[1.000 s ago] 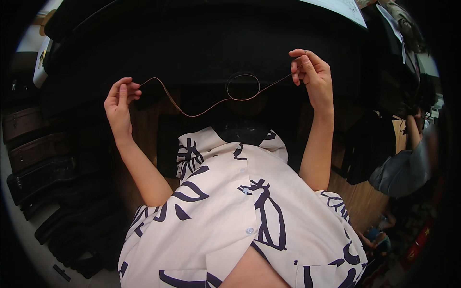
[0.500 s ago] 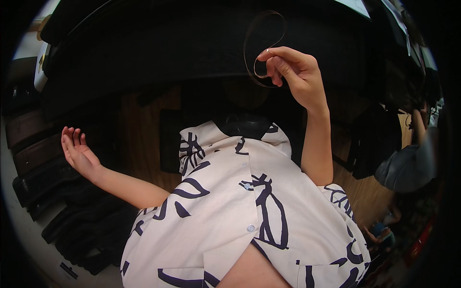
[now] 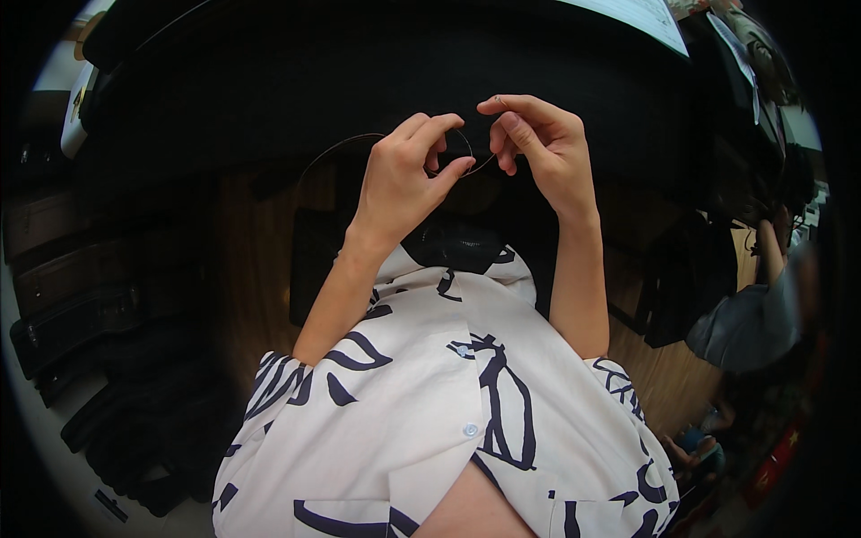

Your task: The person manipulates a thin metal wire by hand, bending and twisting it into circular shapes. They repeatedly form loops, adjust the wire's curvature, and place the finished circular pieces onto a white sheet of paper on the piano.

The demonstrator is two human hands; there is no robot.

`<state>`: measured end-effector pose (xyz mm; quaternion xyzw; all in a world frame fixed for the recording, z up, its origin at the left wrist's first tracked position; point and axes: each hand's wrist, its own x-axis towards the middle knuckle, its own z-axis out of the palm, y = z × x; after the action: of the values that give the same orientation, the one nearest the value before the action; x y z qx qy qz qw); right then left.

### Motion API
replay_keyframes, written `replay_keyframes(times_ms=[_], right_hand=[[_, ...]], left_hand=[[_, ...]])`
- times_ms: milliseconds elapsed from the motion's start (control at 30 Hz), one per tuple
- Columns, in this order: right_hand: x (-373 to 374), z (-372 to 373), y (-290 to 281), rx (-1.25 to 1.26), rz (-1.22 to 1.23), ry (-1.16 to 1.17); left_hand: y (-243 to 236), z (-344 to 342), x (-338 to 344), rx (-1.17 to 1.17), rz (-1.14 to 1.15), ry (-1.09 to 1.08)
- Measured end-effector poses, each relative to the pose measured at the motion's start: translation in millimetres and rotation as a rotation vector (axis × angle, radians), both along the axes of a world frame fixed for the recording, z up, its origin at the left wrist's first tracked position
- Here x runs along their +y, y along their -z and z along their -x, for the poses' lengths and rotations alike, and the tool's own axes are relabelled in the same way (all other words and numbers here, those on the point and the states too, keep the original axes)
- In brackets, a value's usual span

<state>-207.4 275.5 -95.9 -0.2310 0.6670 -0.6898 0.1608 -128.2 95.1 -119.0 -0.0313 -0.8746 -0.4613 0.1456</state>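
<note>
A thin, wire-like string (image 3: 345, 141) hangs in a loose curl in front of me, above the dark surface. My right hand (image 3: 549, 148) is closed on part of it, with the index finger stretched forward and the thumb near the bent middle finger. Just left of it, my left hand (image 3: 408, 175) is raised with thumb and index finger apart. A small loop of the string shows in that gap, close to the left thumb tip. The rest of the string bows out leftward behind the left hand. Whether the left thumb touches it is hard to see.
A black table (image 3: 269, 81) spans the area ahead, with white paper sheets (image 3: 632, 18) at its far right. Several dark cases (image 3: 76, 278) line the left side. At the right, another person's grey-clothed body (image 3: 749, 323) is close by. Wooden floor (image 3: 664, 377) shows below.
My left hand has come in from the far left to beside the right hand. The string's large upright loop has dropped and now trails leftward. My right hand has barely moved.
</note>
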Motion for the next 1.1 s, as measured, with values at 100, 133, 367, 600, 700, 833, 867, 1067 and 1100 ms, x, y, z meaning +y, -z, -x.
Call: replay_keyframes(times_ms=[100,133,367,600,700,833,867,1067,1100], right_hand=[[1,2,-2,-0.041,0.006,0.059],[1,1,-4,-0.045,-0.009,0.078],[-2,-14,4,0.197,-0.179,0.096],[-2,-10,5,0.602,-0.377,0.261],[-3,-8,15,0.458,-0.187,0.199],[-3,-9,28,0.284,0.009,0.142],[-4,-11,30,0.222,0.068,0.136],[-17,-21,23,0.1,0.233,0.114],[-14,-23,24,0.056,0.172,0.05]], left_hand=[[-1,3,4,-0.023,-0.011,-0.012],[0,4,2,0.008,0.028,-0.027],[-11,0,-7,0.072,0.043,-0.101],[-19,5,6,-0.123,-0.417,-0.045],[-22,1,13,-0.188,-0.501,0.061],[-16,4,15,-0.212,-0.707,0.125],[-15,3,17,-0.202,-0.759,0.138],[-10,-1,25,-0.176,-0.851,0.246],[-10,-2,26,-0.197,-0.855,0.256]])
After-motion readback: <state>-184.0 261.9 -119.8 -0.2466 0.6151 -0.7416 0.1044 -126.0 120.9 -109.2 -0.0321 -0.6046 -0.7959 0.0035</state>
